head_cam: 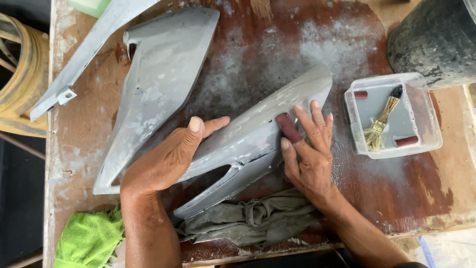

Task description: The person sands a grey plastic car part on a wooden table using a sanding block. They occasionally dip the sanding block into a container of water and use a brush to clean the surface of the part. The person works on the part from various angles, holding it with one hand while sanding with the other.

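**Grey primed panel held flat and pressed with a scrap of red abrasive paper**

Grey is the colour of nearly everything on this wooden table (416, 198), whose reddish-brown top is dusted with pale powder. At the middle lies a long, curved grey panel (258, 144), running from the near left up toward the far right, with a slot cut into its lower edge. The left hand (171, 156) lies over the panel's near end, palm down, thumb raised and fingers spread along the surface; it steadies the piece rather than closing around it. The right hand (310, 154) rests flat on the panel's middle, fingers together, pinning a small folded piece of dark red sandpaper (288, 127) against the grey surface under the index and middle fingers.

Under the panel's near edge a crumpled grey rag (253, 221) is bunched up, touching it. A green cloth (89, 238) lies at the table's near left corner. A second, larger grey panel (158, 84) lies just beside the first on the left, and a narrow grey strip (89, 54) stretches along the far left edge. To the right, well apart from the hands, a clear plastic tub (431, 134) holds cloudy water, a small brass-bristled brush (382, 124) and two more red rolls (406, 141). A dark tyre (436, 34) fills the far right corner.
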